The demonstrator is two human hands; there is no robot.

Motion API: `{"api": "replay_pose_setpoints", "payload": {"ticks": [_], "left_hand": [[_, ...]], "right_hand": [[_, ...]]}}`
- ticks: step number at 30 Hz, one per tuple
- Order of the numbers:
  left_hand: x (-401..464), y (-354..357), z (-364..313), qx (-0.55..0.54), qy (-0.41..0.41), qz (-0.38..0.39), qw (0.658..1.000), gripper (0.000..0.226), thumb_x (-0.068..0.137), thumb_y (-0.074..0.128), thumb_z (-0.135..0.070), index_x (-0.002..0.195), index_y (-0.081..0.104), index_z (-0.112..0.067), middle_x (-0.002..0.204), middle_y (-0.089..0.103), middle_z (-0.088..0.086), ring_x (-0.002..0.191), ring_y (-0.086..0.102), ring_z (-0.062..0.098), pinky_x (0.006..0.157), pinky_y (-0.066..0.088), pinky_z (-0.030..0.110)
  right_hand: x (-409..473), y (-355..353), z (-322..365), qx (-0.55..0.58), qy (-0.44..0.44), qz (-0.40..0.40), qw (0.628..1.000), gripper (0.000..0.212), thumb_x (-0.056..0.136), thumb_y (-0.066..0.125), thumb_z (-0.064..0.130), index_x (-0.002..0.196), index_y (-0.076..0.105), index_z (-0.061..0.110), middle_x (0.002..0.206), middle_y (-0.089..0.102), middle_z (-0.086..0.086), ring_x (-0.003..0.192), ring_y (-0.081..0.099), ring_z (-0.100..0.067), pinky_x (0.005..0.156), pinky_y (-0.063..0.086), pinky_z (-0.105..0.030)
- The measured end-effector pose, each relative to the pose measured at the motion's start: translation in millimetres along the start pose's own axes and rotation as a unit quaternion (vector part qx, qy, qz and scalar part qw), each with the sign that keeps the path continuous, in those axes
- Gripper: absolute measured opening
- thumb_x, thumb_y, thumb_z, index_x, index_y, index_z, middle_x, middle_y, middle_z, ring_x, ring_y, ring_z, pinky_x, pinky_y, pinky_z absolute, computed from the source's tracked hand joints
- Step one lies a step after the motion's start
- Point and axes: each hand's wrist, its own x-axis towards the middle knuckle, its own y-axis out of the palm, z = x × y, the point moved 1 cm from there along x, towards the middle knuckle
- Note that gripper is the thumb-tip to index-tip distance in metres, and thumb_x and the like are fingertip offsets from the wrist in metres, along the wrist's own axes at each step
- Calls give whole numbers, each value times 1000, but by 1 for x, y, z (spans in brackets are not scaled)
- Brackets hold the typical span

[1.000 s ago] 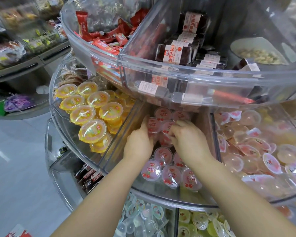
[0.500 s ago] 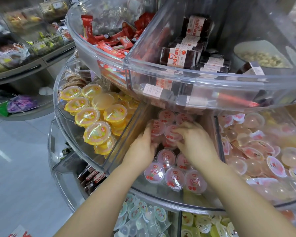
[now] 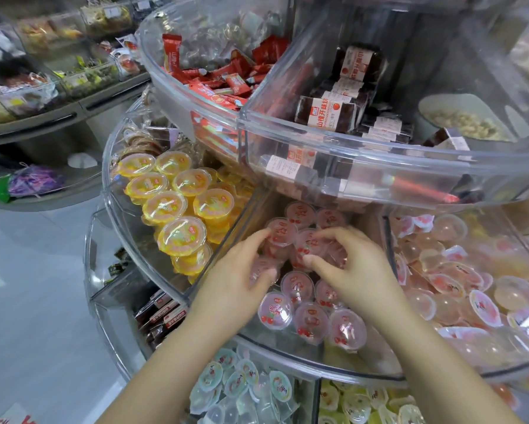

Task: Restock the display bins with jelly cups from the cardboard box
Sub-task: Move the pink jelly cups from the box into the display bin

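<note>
Nearest, lower tier: mixed pale jelly cups behind the clear front wall, untouched. Middle tier, centre bin: front row of pink jelly cups seated lid-up against the low rim, only partly filling the compartment. Risk, as a judgement: front cups nudged over the low rim by either wrist during rearranging; stacked cups toppled sideways if pressed unevenly, the rounded bodies likely to roll. Left hand curled, fingers and thumb closed round a pink cup, a second cup seemingly under the palm. Right hand arched over the heap, fingers bent and narrowly spread, thumb and fingertips pinching another pink cup; exact contact blurred. Beside, left bin: yellow jelly cups stacked high. Right bin: loose pale pink cups. Farther, upper tier: red wrapped sweets and dark labelled bars. Cardboard box not in view.
</note>
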Motion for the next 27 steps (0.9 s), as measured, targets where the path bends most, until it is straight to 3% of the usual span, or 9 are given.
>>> {"api": "replay_pose_setpoints", "payload": {"ticks": [2,5,8,10,13,16,19,24,27], "left_hand": [[-29,-20,5,-66,-14,-56,996,38,85,61,-29,117,52,-46,112,61,-23,104,56,-4,91,48,25],[-81,-51,22,-166,-68,-145,973,20,79,61,-37,96,63,-46,97,68,-21,91,63,-2,80,50,15],[-142,-77,51,-177,-140,-235,945,12,77,65,-43,89,64,-44,92,70,-18,86,66,0,78,49,9],[-191,-84,77,-195,-207,-292,913,13,81,68,-33,87,65,-45,90,71,-17,84,66,3,79,50,12],[-270,-76,117,-213,-310,-359,854,30,84,63,-13,83,66,-43,87,71,-14,81,66,3,76,50,11],[-346,-48,160,-237,-410,-398,786,33,85,62,-6,80,67,-39,81,71,-15,76,64,-2,71,47,6],[-415,4,211,-233,-503,-386,737,33,87,58,-1,79,61,-33,73,68,-11,71,60,-6,66,42,1],[-494,127,305,-262,-635,-316,655,31,89,56,-3,79,55,-32,82,60,-12,79,56,9,68,41,12],[-508,205,374,-298,-680,-282,607,24,88,53,-4,82,55,-27,82,60,-2,78,54,15,66,42,22]], "right_hand": [[-12,0,20,81,4,3,997,17,78,72,26,89,62,36,87,61,23,83,54,8,71,36,0],[-30,16,63,201,-6,57,978,12,79,70,20,84,68,31,74,67,17,66,57,4,63,40,-5],[-59,57,114,269,-63,182,944,15,81,68,16,82,68,32,70,64,17,62,55,2,59,41,-8],[-86,96,144,271,-108,280,915,18,81,67,19,83,65,36,69,61,17,63,55,2,61,42,-9],[-132,168,166,207,-160,426,866,17,83,64,21,90,64,37,77,63,13,71,57,-2,67,43,-11],[-182,252,156,130,-133,540,821,13,86,62,16,98,68,19,82,65,2,70,57,-5,67,41,-10],[-231,344,110,11,-104,628,771,19,90,57,21,106,66,15,79,59,6,69,53,-4,63,38,-12],[-289,487,-18,-185,-35,689,700,18,91,49,18,103,62,12,94,67,-7,96,62,-26,75,44,-26],[-304,572,-79,-225,-18,683,695,18,89,54,17,101,65,10,96,67,-12,98,62,-28,70,41,-27]]}}
